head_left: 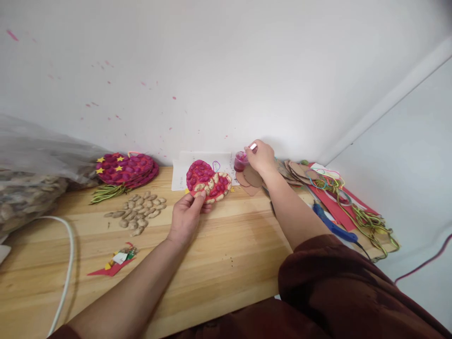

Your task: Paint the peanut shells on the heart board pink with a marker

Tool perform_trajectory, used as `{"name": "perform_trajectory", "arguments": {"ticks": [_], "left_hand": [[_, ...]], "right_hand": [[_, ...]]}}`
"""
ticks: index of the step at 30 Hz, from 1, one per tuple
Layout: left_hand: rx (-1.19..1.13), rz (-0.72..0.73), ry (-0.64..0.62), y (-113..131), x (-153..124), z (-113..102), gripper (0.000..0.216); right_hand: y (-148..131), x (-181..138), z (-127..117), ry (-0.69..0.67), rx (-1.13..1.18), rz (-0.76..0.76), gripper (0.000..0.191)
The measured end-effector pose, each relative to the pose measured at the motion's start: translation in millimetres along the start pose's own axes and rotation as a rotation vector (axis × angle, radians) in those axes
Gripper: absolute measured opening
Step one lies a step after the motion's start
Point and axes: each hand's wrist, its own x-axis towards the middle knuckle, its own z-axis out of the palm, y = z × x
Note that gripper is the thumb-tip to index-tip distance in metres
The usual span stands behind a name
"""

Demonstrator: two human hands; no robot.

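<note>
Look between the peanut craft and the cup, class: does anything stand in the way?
Nothing visible stands between the craft, in the left hand, and the cup; only paper shows in the gap.

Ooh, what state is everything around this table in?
Peanut-covered piece: partly magenta, partly uncoloured
Left hand: closed on that piece
Cup: open, magenta liquid inside
White stick: held at the cup
Right hand: closed on the stick
Loose peanuts: unpainted, spread out
Starred piece: magenta, stacked on others
Clear bag: holding peanuts
Blue tool: lying down
Green cords: tangled
Cardboard discs: overlapping
Wall: pink-spattered
</note>
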Motion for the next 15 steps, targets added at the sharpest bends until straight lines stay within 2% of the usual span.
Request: {"name": "perform_trajectory", "arguments": {"ticks": [5,9,13,15], "left_hand": [[-0.013,-0.005,0.006,1,0,1,0.047],[-0.026,-0.003,0.009,1,0,2,0.047],[-0.039,-0.007,0.013,5,-1,3,0.046],[-0.058,-0.018,0.018,6,-1,3,0.046]], "right_hand": [[2,-4,2,0.001,0.014,0.008,0.019],[3,-11,-6,0.028,0.027,0.004,0.015],[3,-33,-20,0.252,0.338,0.031,0.017],[1,-51,-24,0.283,0.556,0.050,0.019]]}}
